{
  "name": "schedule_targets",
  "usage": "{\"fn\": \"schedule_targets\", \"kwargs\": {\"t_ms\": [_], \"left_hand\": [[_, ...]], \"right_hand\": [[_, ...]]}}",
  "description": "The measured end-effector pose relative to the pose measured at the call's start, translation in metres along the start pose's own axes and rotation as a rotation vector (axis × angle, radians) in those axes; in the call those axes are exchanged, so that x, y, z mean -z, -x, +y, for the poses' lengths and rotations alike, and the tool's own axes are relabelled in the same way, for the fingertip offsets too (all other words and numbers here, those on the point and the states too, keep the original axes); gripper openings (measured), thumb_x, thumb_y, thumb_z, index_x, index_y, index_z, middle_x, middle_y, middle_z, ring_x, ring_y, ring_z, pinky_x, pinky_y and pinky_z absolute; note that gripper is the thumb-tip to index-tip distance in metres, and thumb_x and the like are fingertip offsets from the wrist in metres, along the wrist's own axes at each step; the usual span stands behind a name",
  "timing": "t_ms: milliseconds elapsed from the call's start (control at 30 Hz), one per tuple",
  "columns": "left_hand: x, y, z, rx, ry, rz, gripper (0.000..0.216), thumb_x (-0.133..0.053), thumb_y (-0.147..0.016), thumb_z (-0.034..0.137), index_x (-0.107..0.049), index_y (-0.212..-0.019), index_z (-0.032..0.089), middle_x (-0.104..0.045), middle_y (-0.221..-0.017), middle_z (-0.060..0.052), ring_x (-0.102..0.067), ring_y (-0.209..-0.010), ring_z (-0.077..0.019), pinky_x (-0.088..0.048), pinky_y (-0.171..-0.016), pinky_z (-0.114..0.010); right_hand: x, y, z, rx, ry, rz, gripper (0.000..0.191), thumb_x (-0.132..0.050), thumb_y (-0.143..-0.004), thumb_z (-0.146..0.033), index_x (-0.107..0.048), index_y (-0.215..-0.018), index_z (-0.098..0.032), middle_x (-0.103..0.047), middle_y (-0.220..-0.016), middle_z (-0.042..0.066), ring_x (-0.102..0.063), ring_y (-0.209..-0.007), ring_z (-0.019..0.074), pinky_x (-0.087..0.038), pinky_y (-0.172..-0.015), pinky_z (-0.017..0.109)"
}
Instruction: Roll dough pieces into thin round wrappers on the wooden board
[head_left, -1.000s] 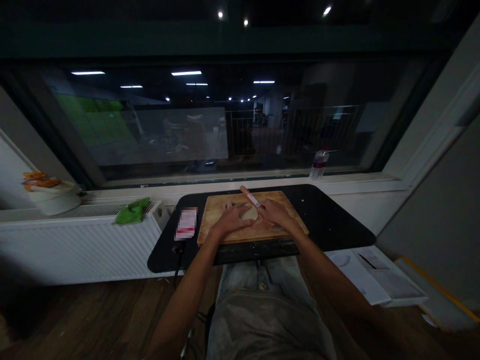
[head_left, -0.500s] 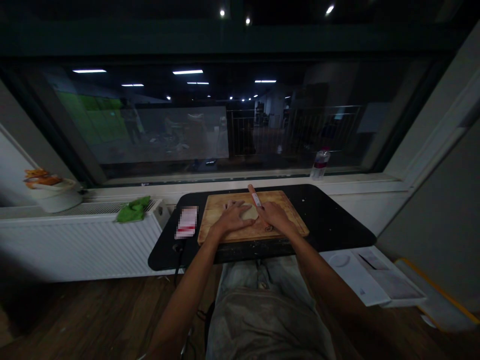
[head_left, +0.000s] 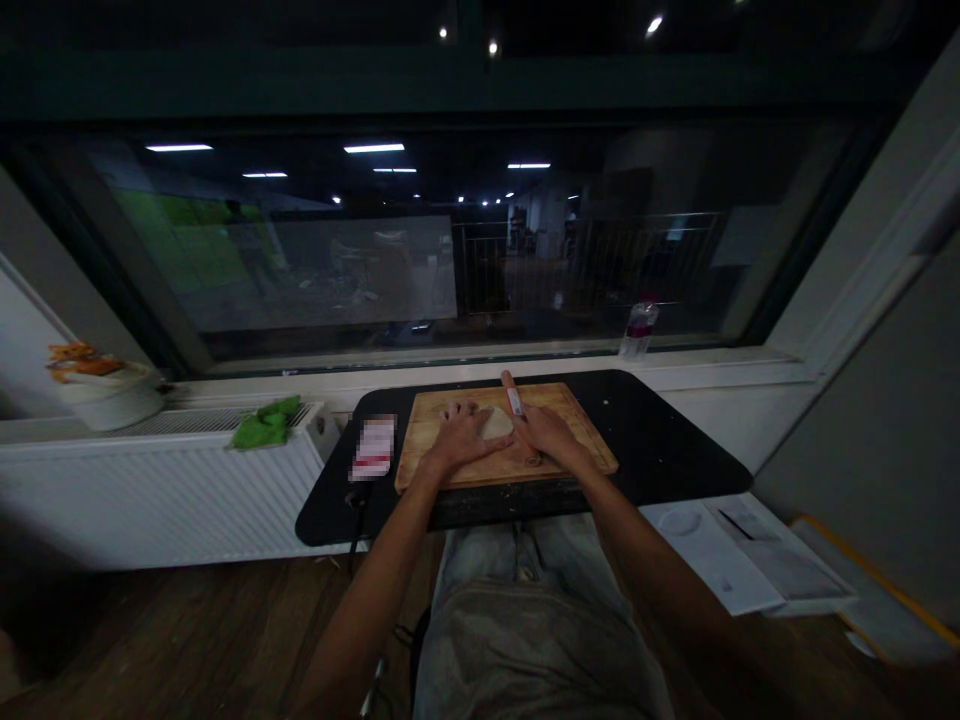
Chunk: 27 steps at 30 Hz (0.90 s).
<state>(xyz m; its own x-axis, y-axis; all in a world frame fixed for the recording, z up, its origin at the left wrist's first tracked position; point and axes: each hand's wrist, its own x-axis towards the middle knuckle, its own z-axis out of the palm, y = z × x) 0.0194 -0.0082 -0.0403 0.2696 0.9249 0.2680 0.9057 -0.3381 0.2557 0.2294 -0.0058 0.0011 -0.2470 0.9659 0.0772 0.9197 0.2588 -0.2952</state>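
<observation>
Dough disc flat on the cutting board, left grip spread open over the disc, right grip lying over the rolling pin (can't tell if closed around it). Left thumb sits near the pin: rolling too far left could pinch it. Lopsided pressure might thin one edge.

The scene is dim, and the floor between seven and eight o'clock sinks into shadow. Spotlights glare at twelve and one; strip lights glow from ten to twelve in the hazy window. Wide-angle stretch splays the frame's edges. Near six, the dough looks soft; coarse pixels mask a pale rectangle at eight.
</observation>
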Motion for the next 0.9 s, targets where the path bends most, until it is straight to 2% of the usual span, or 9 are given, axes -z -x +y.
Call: {"fn": "schedule_targets", "kwargs": {"t_ms": [133, 333, 500, 633, 767, 833, 900], "left_hand": [[0.003, 0.001, -0.004, -0.018, 0.034, -0.032, 0.086, -0.057, -0.093, 0.087, -0.066, -0.155, 0.029, -0.057, -0.159, -0.016, -0.047, -0.147, -0.0442, -0.037, -0.123, -0.060], [-0.003, -0.004, -0.007, 0.003, 0.062, -0.039, 0.086, -0.061, -0.091, 0.086, -0.067, -0.154, 0.028, -0.057, -0.158, -0.018, -0.045, -0.149, -0.0452, -0.035, -0.124, -0.062], [-0.006, -0.002, -0.010, -0.008, 0.104, -0.024, 0.083, -0.061, -0.094, 0.081, -0.066, -0.155, 0.025, -0.056, -0.162, -0.016, -0.044, -0.151, -0.0428, -0.032, -0.129, -0.061], [-0.005, -0.001, -0.014, -0.073, 0.151, -0.055, 0.068, -0.062, -0.100, 0.066, -0.064, -0.157, 0.030, -0.049, -0.172, -0.009, -0.039, -0.158, -0.0401, -0.026, -0.133, -0.061], [-0.003, -0.001, -0.013, -0.133, 0.169, -0.067, 0.057, -0.064, -0.100, 0.047, -0.065, -0.154, 0.031, -0.052, -0.171, -0.006, -0.041, -0.158, -0.0341, -0.025, -0.134, -0.058], [-0.003, -0.001, -0.009, -0.128, 0.147, -0.033, 0.056, -0.065, -0.100, 0.052, -0.067, -0.151, 0.029, -0.054, -0.169, -0.008, -0.044, -0.156, -0.0346, -0.030, -0.132, -0.057], [-0.002, -0.001, -0.002, -0.090, 0.090, 0.015, 0.063, -0.065, -0.098, 0.067, -0.070, -0.146, 0.026, -0.057, -0.165, -0.011, -0.047, -0.152, -0.0387, -0.034, -0.129, -0.060]], "right_hand": [[0.000, -0.003, 0.003, 0.025, -0.024, 0.001, 0.041, -0.050, -0.115, -0.041, -0.077, -0.128, -0.013, -0.082, -0.124, 0.018, -0.077, -0.115, 0.0287, -0.048, -0.090, 0.027], [-0.002, -0.004, -0.002, 0.054, -0.019, -0.032, 0.038, -0.048, -0.115, -0.035, -0.079, -0.120, -0.012, -0.083, -0.120, 0.017, -0.077, -0.109, 0.0268, -0.046, -0.082, 0.027], [0.000, -0.005, 0.004, 0.005, -0.045, -0.030, 0.041, -0.053, -0.112, -0.047, -0.080, -0.119, -0.016, -0.084, -0.114, 0.015, -0.077, -0.102, 0.0268, -0.044, -0.075, 0.027], [0.003, -0.014, 0.018, 0.013, -0.052, -0.020, 0.043, -0.058, -0.109, -0.052, -0.080, -0.120, -0.016, -0.083, -0.109, 0.014, -0.076, -0.096, 0.0261, -0.043, -0.074, 0.027], [0.000, -0.022, 0.029, 0.060, -0.040, 0.002, 0.035, -0.059, -0.108, -0.042, -0.081, -0.122, -0.019, -0.082, -0.111, 0.012, -0.075, -0.095, 0.0251, -0.042, -0.074, 0.028], [-0.002, -0.023, 0.032, 0.091, -0.046, 0.016, 0.035, -0.058, -0.109, -0.043, -0.081, -0.124, -0.020, -0.082, -0.114, 0.011, -0.074, -0.096, 0.0249, -0.042, -0.075, 0.028], [-0.003, -0.023, 0.033, 0.091, -0.046, 0.026, 0.040, -0.056, -0.111, -0.047, -0.080, -0.126, -0.019, -0.080, -0.118, 0.013, -0.074, -0.098, 0.0250, -0.043, -0.078, 0.028]]}}
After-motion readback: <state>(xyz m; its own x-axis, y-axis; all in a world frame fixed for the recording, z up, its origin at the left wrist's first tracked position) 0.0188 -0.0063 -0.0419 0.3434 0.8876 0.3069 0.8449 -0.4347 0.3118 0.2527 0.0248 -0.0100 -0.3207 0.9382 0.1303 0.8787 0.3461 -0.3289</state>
